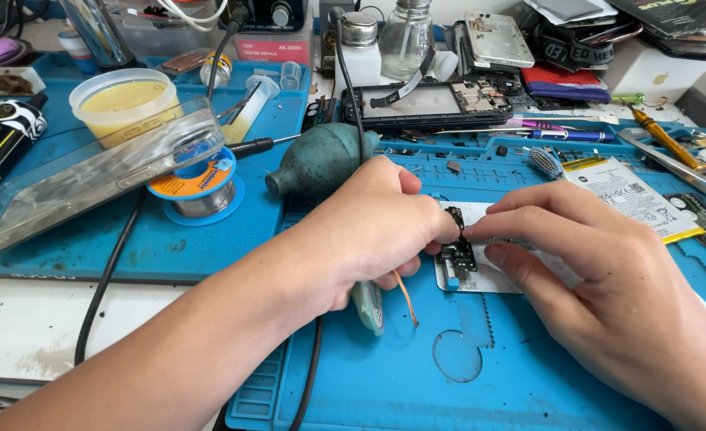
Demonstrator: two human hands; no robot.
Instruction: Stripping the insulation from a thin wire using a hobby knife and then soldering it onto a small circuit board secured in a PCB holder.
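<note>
On my table, left rear: a round translucent plastic tub of yellow paste; before it, a clear flat plastic phone case, tilted. Just beside: a spool of solder wire on an orange-and-blue reel. Centre: a dark green rubber bulb blower, lying on its side. Behind: an opened black phone frame and a clear glass bottle. Right: a white-labelled flat battery, a yellow-handled screwdriver. A blue silicone work mat lies under all.

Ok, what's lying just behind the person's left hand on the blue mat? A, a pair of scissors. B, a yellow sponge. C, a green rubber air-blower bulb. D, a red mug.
C: the green rubber blower bulb lies on the blue mat just behind the left hand.
</note>
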